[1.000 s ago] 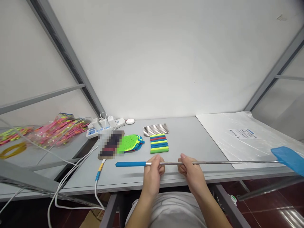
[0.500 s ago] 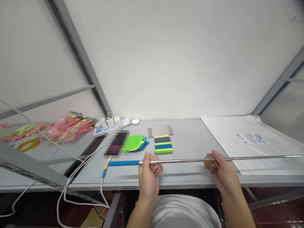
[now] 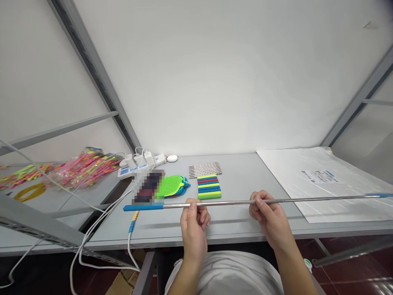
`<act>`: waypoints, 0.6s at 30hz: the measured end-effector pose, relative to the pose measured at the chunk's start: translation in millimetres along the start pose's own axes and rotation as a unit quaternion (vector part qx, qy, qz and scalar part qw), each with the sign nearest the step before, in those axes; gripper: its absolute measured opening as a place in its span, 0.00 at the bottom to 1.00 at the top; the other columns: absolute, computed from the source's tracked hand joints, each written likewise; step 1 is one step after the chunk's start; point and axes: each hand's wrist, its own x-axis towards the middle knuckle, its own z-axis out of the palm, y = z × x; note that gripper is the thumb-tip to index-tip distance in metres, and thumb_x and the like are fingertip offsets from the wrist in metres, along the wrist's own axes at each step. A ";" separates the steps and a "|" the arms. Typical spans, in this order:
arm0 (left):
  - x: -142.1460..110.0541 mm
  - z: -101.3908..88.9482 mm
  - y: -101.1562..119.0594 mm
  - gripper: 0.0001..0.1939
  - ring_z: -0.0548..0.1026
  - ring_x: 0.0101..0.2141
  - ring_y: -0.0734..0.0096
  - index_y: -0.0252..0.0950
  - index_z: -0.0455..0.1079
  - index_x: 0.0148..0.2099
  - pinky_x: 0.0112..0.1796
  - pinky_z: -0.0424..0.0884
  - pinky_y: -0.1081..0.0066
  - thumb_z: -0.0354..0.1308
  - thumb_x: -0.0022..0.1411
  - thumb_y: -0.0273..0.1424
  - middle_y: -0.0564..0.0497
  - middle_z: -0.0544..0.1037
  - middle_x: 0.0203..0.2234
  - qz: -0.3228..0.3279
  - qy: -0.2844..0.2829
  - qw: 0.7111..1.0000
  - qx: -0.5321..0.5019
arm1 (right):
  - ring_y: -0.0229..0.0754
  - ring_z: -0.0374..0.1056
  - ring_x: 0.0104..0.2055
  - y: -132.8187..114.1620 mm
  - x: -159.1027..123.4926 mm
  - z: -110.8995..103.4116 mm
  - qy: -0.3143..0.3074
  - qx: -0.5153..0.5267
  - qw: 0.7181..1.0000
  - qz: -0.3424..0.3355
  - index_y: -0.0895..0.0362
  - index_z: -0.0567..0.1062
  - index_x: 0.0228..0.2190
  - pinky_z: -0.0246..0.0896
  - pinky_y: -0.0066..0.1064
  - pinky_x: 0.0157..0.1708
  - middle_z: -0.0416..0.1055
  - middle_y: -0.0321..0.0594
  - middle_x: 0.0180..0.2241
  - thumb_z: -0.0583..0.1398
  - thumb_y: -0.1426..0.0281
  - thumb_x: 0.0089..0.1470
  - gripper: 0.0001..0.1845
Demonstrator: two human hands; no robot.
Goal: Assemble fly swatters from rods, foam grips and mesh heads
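Note:
I hold a long telescopic fly swatter level above the grey table (image 3: 245, 180). Its silver metal rod (image 3: 307, 200) runs left to right, with a blue foam handle (image 3: 143, 207) at the left end and a sliver of the blue head (image 3: 379, 196) at the far right. My left hand (image 3: 194, 223) pinches the rod just right of the handle. My right hand (image 3: 268, 215) is closed round the rod further right. Behind the rod lie a stack of coloured swatter heads (image 3: 175, 185), a row of coloured foam grips (image 3: 209, 187) and a row of short metal rods (image 3: 204, 169).
A power strip (image 3: 139, 166) with plugs and white cables sits at the back left, a blurred-out object (image 3: 146, 187) beside the swatter heads. A plastic-wrapped white sheet (image 3: 322, 182) covers the right of the table. Packaged swatters (image 3: 82, 170) lie on the neighbouring table. Grey frame posts stand on both sides.
The swatter has shifted left, its handle now further out. My right hand slid right along the rod, then came back a little to the left. My left hand kept its pinch.

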 end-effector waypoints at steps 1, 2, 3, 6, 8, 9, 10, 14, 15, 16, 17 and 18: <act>-0.2 -0.2 -0.5 0.15 0.53 0.18 0.80 0.37 0.64 0.32 0.21 0.54 0.76 0.54 0.65 0.42 0.60 0.56 0.17 0.002 -0.002 1.000 0.002 | 0.33 0.48 0.23 -0.5 0.1 -1.3 -0.006 0.005 1.000 0.001 0.54 0.69 0.29 0.41 0.32 0.25 0.58 0.32 0.25 0.60 0.63 0.59 0.10; -0.2 -0.4 -0.8 0.14 0.53 0.18 0.80 0.37 0.65 0.33 0.21 0.54 0.76 0.55 0.64 0.42 0.60 0.56 0.17 0.006 -0.003 1.000 0.004 | 0.33 0.49 0.23 -1.3 0.0 -2.5 -0.008 0.009 1.000 0.002 0.54 0.70 0.30 0.42 0.31 0.25 0.58 0.32 0.25 0.61 0.64 0.58 0.08; -0.1 -0.8 -0.8 0.13 0.53 0.18 0.80 0.36 0.66 0.35 0.21 0.54 0.76 0.55 0.64 0.41 0.60 0.56 0.17 0.009 -0.003 1.000 0.005 | 0.33 0.49 0.23 -2.2 -0.1 -3.5 -0.009 0.012 1.000 0.005 0.54 0.71 0.32 0.42 0.31 0.25 0.58 0.31 0.24 0.61 0.64 0.58 0.07; 0.1 -2.1 -0.2 0.11 0.53 0.18 0.80 0.36 0.68 0.38 0.22 0.55 0.76 0.55 0.64 0.40 0.60 0.56 0.17 0.017 -0.003 1.000 0.002 | 0.34 0.51 0.23 -5.5 -1.1 -3.0 -0.014 0.036 0.999 0.023 0.53 0.72 0.35 0.44 0.31 0.25 0.58 0.31 0.23 0.62 0.65 0.56 0.06; -0.2 -3.0 0.4 0.11 0.53 0.18 0.80 0.36 0.69 0.39 0.22 0.55 0.76 0.55 0.64 0.39 0.60 0.56 0.17 0.014 -0.004 1.000 -0.004 | 0.33 0.53 0.23 -7.2 -1.6 -0.5 -0.018 0.067 0.997 0.040 0.53 0.72 0.34 0.45 0.30 0.25 0.60 0.32 0.25 0.63 0.66 0.54 0.06; -0.5 -3.3 0.7 0.11 0.53 0.18 0.80 0.36 0.69 0.39 0.22 0.55 0.76 0.56 0.64 0.40 0.60 0.56 0.17 0.011 -0.005 1.000 -0.007 | 0.33 0.54 0.23 -7.6 -1.5 0.9 -0.020 0.084 0.995 0.046 0.53 0.72 0.33 0.45 0.30 0.25 0.61 0.32 0.27 0.64 0.66 0.53 0.06; -0.8 -3.3 1.1 0.12 0.54 0.18 0.80 0.36 0.69 0.38 0.22 0.56 0.76 0.56 0.63 0.40 0.60 0.55 0.17 0.007 -0.005 1.000 -0.010 | 0.33 0.55 0.23 -7.6 -1.2 2.0 -0.021 0.100 0.994 0.051 0.54 0.71 0.31 0.45 0.30 0.25 0.62 0.32 0.27 0.64 0.67 0.51 0.06; -2.2 -0.4 4.5 0.15 0.55 0.17 0.80 0.35 0.70 0.35 0.22 0.56 0.76 0.55 0.64 0.42 0.60 0.55 0.15 0.010 0.021 1.000 -0.014 | 0.32 0.56 0.22 -4.1 2.0 4.0 -0.026 0.140 0.987 0.077 0.55 0.71 0.29 0.46 0.28 0.24 0.62 0.32 0.27 0.65 0.69 0.49 0.07; -2.4 1.0 6.0 0.15 0.55 0.17 0.80 0.35 0.70 0.34 0.22 0.56 0.76 0.54 0.64 0.42 0.60 0.55 0.15 0.020 0.028 0.999 -0.014 | 0.32 0.56 0.22 -2.8 3.1 4.8 -0.029 0.153 0.984 0.092 0.55 0.71 0.30 0.46 0.28 0.24 0.62 0.32 0.26 0.64 0.68 0.49 0.06; -2.6 2.4 7.8 0.15 0.55 0.17 0.80 0.35 0.70 0.34 0.22 0.56 0.76 0.54 0.65 0.42 0.60 0.55 0.15 0.032 0.034 0.999 -0.014 | 0.31 0.54 0.21 -1.3 4.1 6.2 -0.033 0.174 0.978 0.111 0.55 0.71 0.30 0.46 0.27 0.23 0.62 0.32 0.26 0.64 0.68 0.50 0.06; -2.7 3.7 9.8 0.15 0.55 0.16 0.80 0.36 0.70 0.35 0.22 0.57 0.76 0.54 0.66 0.42 0.60 0.55 0.14 0.045 0.038 0.998 -0.015 | 0.30 0.52 0.20 0.4 5.2 8.3 -0.035 0.201 0.970 0.131 0.56 0.71 0.29 0.45 0.26 0.22 0.61 0.31 0.25 0.63 0.68 0.51 0.06; -2.6 4.8 12.0 0.14 0.55 0.16 0.80 0.36 0.69 0.35 0.22 0.57 0.76 0.53 0.66 0.41 0.60 0.55 0.14 0.058 0.040 0.997 -0.015 | 0.30 0.50 0.19 2.2 6.2 11.2 -0.035 0.230 0.961 0.150 0.56 0.70 0.28 0.43 0.26 0.21 0.59 0.31 0.24 0.63 0.67 0.51 0.07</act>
